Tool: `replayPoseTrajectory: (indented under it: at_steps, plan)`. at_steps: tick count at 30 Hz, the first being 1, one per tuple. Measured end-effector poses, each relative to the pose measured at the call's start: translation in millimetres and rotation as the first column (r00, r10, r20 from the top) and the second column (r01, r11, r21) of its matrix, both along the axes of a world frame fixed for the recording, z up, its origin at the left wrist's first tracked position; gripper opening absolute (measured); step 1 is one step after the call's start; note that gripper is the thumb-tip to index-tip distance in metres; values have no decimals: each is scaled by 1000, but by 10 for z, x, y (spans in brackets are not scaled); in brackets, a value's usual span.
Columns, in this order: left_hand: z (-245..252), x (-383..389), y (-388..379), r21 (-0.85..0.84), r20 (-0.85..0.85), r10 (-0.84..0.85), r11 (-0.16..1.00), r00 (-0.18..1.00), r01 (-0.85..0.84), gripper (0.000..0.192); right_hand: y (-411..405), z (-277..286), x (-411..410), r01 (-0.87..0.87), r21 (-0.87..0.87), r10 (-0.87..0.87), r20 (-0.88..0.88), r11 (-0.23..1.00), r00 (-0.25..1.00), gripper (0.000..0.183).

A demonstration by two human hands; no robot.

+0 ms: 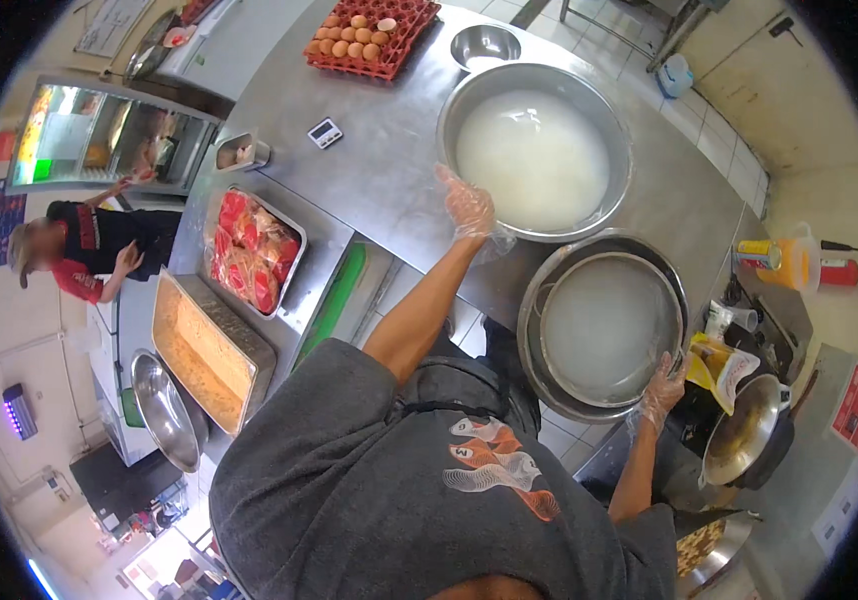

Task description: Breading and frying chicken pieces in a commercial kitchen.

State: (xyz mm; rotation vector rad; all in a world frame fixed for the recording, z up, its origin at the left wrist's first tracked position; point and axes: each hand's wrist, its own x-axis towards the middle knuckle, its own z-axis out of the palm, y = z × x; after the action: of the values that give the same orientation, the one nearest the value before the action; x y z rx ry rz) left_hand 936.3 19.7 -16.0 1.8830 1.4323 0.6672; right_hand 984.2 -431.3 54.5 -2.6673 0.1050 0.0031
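Note:
Both my hands wear clear plastic gloves. My left hand (468,204) touches the near left rim of a large metal basin (453,105) that holds cloudy whitish liquid. Below it on the right, my right hand (663,386) grips the rim of a round sieve (549,341), its fingers bent over the edge. The sieve sits inside a second metal basin (530,375), with cloudy greyish liquid showing within its ring. This second basin lies close against the first one, at the near edge of the steel table (384,150).
Beyond the basins stand a small steel bowl (466,49) and red egg trays (414,45). A timer (325,133), a tray of red-and-tan packed food (295,262) and a deep rectangular pan (264,360) lie leftward. A co-worker (106,240) stands far left. A wok (744,435) is at right.

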Motion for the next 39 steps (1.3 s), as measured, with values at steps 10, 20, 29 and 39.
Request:
replayPoseTrajectory:
  at_steps: [10, 20, 29, 39]
  plan:
    - [77, 588, 153, -269, -108, -279, 932, 954, 242, 91, 297, -19, -383, -21, -6, 22, 92, 1000, 995, 58]
    - [-168, 1340, 38, -329, -206, -595, 790, 777, 518, 101, 694, -236, -885, -16, 48, 11, 114, 999, 993, 55]
    - [-287, 1490, 133, -308, -418, -601, 799, 681, 517, 96, 1972, -80, -1124, -59, 206, 56, 21, 977, 998, 52]
    - [262, 1346, 282, -328, -514, -642, 760, 569, 561, 68, 3169, -312, -1195, -216, 292, 198, 92, 932, 976, 52]
